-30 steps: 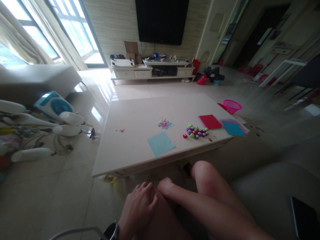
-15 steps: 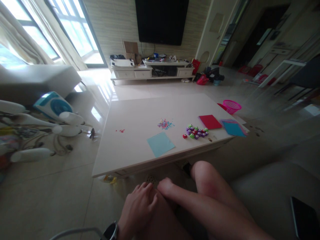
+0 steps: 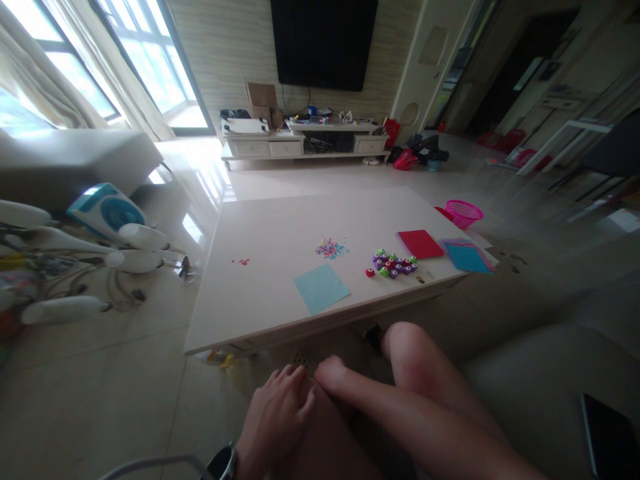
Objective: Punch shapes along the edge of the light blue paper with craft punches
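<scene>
— What did we see, starting with the biggest thing?

— The low white surface (image 3: 280, 240) filled the middle of the view, with the dark television (image 3: 324, 41) on the wall beyond it. On that surface lay a light blue paper sheet (image 3: 321, 288) near the front edge, a red sheet (image 3: 421, 243) and a stack of blue sheets (image 3: 467, 257) to the right, and a pink basket (image 3: 465, 213) at the far right corner.

— And the smaller pieces?

— A cluster of purple and green craft punches (image 3: 393, 264) sat between the blue sheet and the red one, with a scatter of tiny paper cutouts (image 3: 330, 249) just behind.

— Where were our hands?

— Our left hand (image 3: 277, 420) lay flat on the left knee, fingers loosely spread and gripping nothing, a watch (image 3: 223, 462) at the wrist. Our right hand (image 3: 332, 373) rested beside it on the knee, fingers curled under, holding nothing we could see.

— Had anything changed over the last second?

— Nothing we could tell. Both hands stayed well apart from the paper and punches, so nothing on the surface was being handled.
</scene>
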The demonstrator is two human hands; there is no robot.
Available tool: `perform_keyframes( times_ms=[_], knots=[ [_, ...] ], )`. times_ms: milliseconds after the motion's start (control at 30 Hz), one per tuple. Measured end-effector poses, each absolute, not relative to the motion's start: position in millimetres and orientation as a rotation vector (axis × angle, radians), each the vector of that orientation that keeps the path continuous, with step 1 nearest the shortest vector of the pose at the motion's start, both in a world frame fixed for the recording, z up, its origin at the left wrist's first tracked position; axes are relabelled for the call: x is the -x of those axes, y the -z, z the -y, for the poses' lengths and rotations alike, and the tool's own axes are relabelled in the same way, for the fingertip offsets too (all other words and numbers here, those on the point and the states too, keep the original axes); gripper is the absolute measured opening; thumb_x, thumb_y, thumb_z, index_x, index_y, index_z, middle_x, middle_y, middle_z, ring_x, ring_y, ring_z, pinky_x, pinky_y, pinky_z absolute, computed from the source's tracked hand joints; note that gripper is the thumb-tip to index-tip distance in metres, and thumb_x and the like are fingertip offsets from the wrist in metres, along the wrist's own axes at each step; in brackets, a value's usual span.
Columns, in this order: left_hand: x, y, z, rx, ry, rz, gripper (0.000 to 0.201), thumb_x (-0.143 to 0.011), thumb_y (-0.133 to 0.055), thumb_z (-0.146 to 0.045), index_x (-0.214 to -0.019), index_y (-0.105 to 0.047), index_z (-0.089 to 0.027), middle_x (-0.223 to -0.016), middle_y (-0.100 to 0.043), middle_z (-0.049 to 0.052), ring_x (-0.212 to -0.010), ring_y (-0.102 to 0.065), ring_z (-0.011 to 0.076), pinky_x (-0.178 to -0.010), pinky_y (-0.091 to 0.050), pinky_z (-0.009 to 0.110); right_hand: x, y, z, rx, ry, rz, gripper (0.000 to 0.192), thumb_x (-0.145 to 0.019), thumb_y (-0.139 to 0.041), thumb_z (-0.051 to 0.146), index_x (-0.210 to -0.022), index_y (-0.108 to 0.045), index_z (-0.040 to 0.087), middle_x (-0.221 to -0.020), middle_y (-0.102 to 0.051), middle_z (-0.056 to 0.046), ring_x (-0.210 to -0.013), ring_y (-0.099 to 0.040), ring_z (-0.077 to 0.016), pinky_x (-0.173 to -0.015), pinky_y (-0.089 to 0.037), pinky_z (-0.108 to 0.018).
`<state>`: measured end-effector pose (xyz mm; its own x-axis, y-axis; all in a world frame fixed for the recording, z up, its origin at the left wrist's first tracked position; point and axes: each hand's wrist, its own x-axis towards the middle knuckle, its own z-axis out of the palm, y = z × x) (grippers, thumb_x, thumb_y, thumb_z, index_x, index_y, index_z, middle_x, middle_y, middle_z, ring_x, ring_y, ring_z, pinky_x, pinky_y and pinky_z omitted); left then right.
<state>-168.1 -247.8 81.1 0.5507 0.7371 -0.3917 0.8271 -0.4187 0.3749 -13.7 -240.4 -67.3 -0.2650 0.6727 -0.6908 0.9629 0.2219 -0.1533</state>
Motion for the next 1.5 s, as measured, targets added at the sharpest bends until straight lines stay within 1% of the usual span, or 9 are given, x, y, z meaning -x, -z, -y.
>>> perform_keyframes(
  times_ms=[133,267,467,667,967,1067,1267,1367,1500],
  knots=[
    [169,-80,248,-2.262,0.218,-1.255,0.027,-0.102,-0.049,-0.039,-0.11,-0.072,-0.026,-0.124,-0.075,0.008,-0.121,-0.068,0.0269,-0.108,-0.05,0.038,14,59,240,-1.441,0.808,-1.967,0.026,-0.104,-0.058,0.011,-0.114,-0.081,0.004,-0.118,-0.077,-0.025,-0.119,-0.073,-0.0404,-0.099,-0.063,-0.053],
    [169,-80,248,-2.262,0.213,-1.255,0.028,-0.102,-0.05,-0.039,-0.112,-0.072,-0.026,-0.124,-0.075,0.009,-0.121,-0.069,0.0272,-0.108,-0.051,0.039,14,53,240,-1.429,0.817,-1.947,0.028,-0.105,-0.056,0.012,-0.117,-0.08,0.004,-0.122,-0.076,-0.025,-0.121,-0.072,-0.0403,-0.101,-0.062,-0.053],
    [169,-81,248,-2.266,0.22,-1.256,0.029,-0.103,-0.049,-0.04,-0.113,-0.072,-0.025,-0.127,-0.075,0.009,-0.123,-0.068,0.0282,-0.109,-0.051,0.041,15,51,240,-1.453,0.839,-1.935,0.028,-0.103,-0.057,0.01,-0.116,-0.081,0.004,-0.12,-0.077,-0.025,-0.12,-0.073,-0.0404,-0.1,-0.062,-0.053],
    [170,-81,248,-2.264,0.212,-1.249,0.028,-0.102,-0.049,-0.038,-0.112,-0.072,-0.025,-0.123,-0.076,0.009,-0.12,-0.069,0.027,-0.107,-0.051,0.039,15,50,239,-1.458,0.852,-1.933,0.027,-0.103,-0.057,0.011,-0.112,-0.081,0.004,-0.119,-0.077,-0.026,-0.12,-0.073,-0.0411,-0.1,-0.061,-0.054],
    [169,-81,248,-2.265,0.221,-1.26,0.028,-0.102,-0.049,-0.04,-0.112,-0.072,-0.026,-0.124,-0.075,0.008,-0.121,-0.068,0.0269,-0.107,-0.05,0.038,16,50,239,-1.468,0.831,-1.936,0.026,-0.102,-0.057,0.009,-0.11,-0.082,0.008,-0.119,-0.077,-0.024,-0.119,-0.073,-0.0396,-0.1,-0.062,-0.053],
    [169,-82,248,-2.262,0.225,-1.26,0.027,-0.102,-0.05,-0.039,-0.112,-0.072,-0.026,-0.124,-0.075,0.008,-0.121,-0.068,0.0265,-0.106,-0.05,0.037,16,49,239,-1.454,0.823,-1.932,0.027,-0.103,-0.057,0.01,-0.112,-0.082,0.008,-0.12,-0.077,-0.024,-0.12,-0.073,-0.0392,-0.101,-0.062,-0.052],
    [169,-82,248,-2.257,0.228,-1.259,0.029,-0.102,-0.05,-0.04,-0.114,-0.072,-0.026,-0.125,-0.075,0.009,-0.121,-0.068,0.0277,-0.106,-0.051,0.039,15,45,239,-1.438,0.841,-1.93,0.029,-0.105,-0.055,0.012,-0.118,-0.08,0.005,-0.124,-0.076,-0.024,-0.123,-0.071,-0.0399,-0.102,-0.061,-0.053],
    [169,-83,248,-2.262,0.221,-1.254,0.029,-0.102,-0.049,-0.04,-0.113,-0.072,-0.026,-0.124,-0.075,0.009,-0.12,-0.069,0.0277,-0.106,-0.051,0.039,15,46,240,-1.451,0.838,-1.926,0.03,-0.105,-0.054,0.011,-0.118,-0.08,0.004,-0.123,-0.076,-0.025,-0.124,-0.071,-0.0393,-0.102,-0.061,-0.052],
    [169,-83,248,-2.264,0.229,-1.257,0.028,-0.102,-0.049,-0.039,-0.113,-0.072,-0.026,-0.123,-0.075,0.008,-0.12,-0.069,0.0266,-0.106,-0.051,0.037,15,49,240,-1.466,0.831,-1.928,0.029,-0.104,-0.055,0.009,-0.114,-0.082,0.008,-0.12,-0.077,-0.024,-0.122,-0.072,-0.0383,-0.1,-0.062,-0.052]
  ],
)
